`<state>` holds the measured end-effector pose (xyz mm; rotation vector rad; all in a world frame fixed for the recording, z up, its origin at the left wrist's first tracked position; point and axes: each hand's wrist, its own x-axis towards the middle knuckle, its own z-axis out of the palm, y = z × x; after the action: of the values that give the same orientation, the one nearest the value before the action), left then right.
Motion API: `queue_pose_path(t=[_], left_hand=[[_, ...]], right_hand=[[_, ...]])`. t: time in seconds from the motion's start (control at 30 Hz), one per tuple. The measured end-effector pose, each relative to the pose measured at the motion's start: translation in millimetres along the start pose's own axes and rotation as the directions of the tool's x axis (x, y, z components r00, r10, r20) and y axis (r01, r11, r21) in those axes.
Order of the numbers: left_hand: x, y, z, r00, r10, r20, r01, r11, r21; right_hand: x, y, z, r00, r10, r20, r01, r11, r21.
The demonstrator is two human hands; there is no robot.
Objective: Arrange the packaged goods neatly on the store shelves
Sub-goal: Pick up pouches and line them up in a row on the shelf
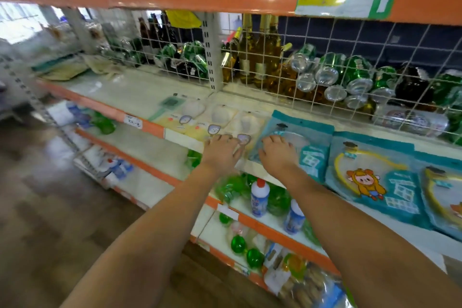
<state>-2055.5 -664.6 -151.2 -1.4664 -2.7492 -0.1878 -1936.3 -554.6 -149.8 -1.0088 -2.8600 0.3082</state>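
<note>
Your left hand [221, 149]: palm down, fingers spread and fairly straight, tips resting on the front edge of a yellow packet [246, 130] lying flat on the shelf [140, 97]. Your right hand [277, 151]: palm down, fingers slightly bent, resting on the teal packet [312, 132] just beside it; no grip is visible. Further teal packets [370, 177] lie to the right, overlapping. Behind the wire grid [312, 57]: green cans [355, 75] and amber bottles [260, 52].
</note>
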Motion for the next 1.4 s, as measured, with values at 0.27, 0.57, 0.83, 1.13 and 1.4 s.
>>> queue_pose_path(t=[0.27,0.57,0.83,1.13,1.4], left_hand=[[-61.8,-89.6,-18.2,0.954,-0.299,0.035,0.299,0.954,-0.001],[-130.0,-207.1,-41.5,0.876,-0.482,0.015,0.482,0.876,-0.002],[-171.6,-306.4,-60.2,0.761,-0.648,-0.009,0.642,0.756,-0.126],[-162.6,-392.9,-73.8,0.691,-0.711,-0.131,0.671,0.698,-0.25],[-125.5,-462.7,-75.7,0.613,-0.771,-0.171,0.689,0.628,-0.362]], right_hand=[[5.4,-108.3,28.4,0.963,-0.265,0.04,0.264,0.964,0.02],[10.3,-244.0,52.2,0.902,-0.427,0.069,0.423,0.904,0.062],[13.0,-359.2,71.2,0.875,-0.477,0.085,0.469,0.878,0.097],[39.1,-447.8,87.4,0.843,-0.537,-0.006,0.535,0.839,0.101],[99.2,-509.3,103.3,0.824,-0.566,-0.021,0.555,0.8,0.227]])
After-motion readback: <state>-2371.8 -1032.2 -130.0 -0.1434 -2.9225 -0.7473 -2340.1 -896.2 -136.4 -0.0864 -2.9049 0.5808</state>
